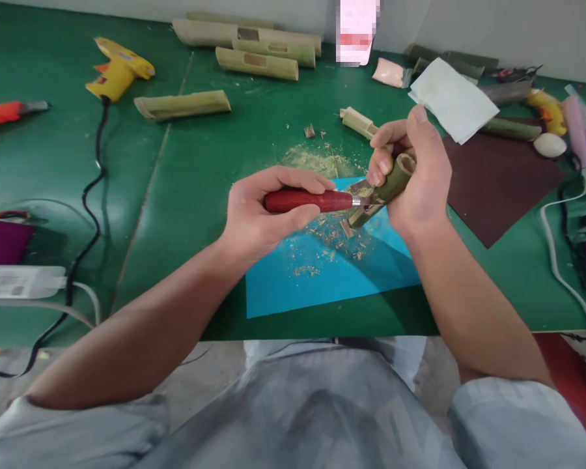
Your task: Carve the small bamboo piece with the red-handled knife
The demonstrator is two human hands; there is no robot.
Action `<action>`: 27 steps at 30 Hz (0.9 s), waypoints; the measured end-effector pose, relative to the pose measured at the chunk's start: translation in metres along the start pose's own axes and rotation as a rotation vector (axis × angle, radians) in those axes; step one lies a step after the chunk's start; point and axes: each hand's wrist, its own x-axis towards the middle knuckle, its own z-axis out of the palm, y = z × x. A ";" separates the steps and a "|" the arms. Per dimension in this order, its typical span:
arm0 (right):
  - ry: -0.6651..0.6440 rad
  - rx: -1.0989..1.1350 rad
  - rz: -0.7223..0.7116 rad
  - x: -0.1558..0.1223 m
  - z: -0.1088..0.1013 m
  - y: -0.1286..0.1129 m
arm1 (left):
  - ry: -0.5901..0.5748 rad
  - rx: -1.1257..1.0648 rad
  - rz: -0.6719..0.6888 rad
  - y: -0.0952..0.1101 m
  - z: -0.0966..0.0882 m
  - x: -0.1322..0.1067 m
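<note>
A carving tool (307, 200) with a dark red wooden handle and a metal ferrule lies in the grasp of my left hand (254, 212). Its metal end reaches a cut-out in the side of a green bamboo tube (394, 179); the exact shape of the blade is hidden. My right hand (424, 172) is wrapped round that tube, which tilts with its open hollow end up and to the right. Below both hands, a blue sheet (293, 293) is strewn with pale bamboo shavings (332, 251). A small brown chip (346, 228) touches the tube's lower end.
Several cut bamboo pieces (256, 64) lie at the back, with another bamboo length (183, 105) nearer. A yellow glue gun (120, 68) trails a black cord on the left. White paper (452, 98) and a dark brown sheet (498, 185) lie right. The green table's front edge is near my body.
</note>
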 end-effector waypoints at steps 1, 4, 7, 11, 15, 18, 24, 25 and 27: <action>-0.014 -0.009 0.012 0.001 -0.002 0.000 | -0.005 0.013 -0.012 0.001 0.000 -0.001; -0.040 -0.030 0.032 0.004 -0.006 0.000 | -0.024 0.057 -0.046 0.001 0.000 -0.003; -0.063 -0.044 0.013 0.004 -0.007 -0.001 | -0.038 0.086 -0.021 -0.001 -0.002 -0.003; -0.102 -0.103 0.046 0.005 -0.007 -0.003 | -0.091 0.129 0.160 -0.002 -0.005 0.002; -0.186 -0.138 0.133 0.005 -0.008 -0.006 | -0.137 0.263 0.294 0.000 -0.009 0.004; -0.219 -0.091 0.139 0.004 -0.008 -0.007 | -0.151 0.383 0.354 0.002 -0.015 0.004; -0.240 0.029 0.103 0.003 -0.010 -0.008 | -0.266 0.455 0.316 0.004 -0.028 0.009; -0.271 0.035 0.113 0.003 -0.010 -0.009 | -0.293 0.464 0.289 0.005 -0.029 0.010; -0.320 -0.001 0.142 0.004 -0.011 -0.010 | -0.329 0.479 0.241 0.007 -0.029 0.011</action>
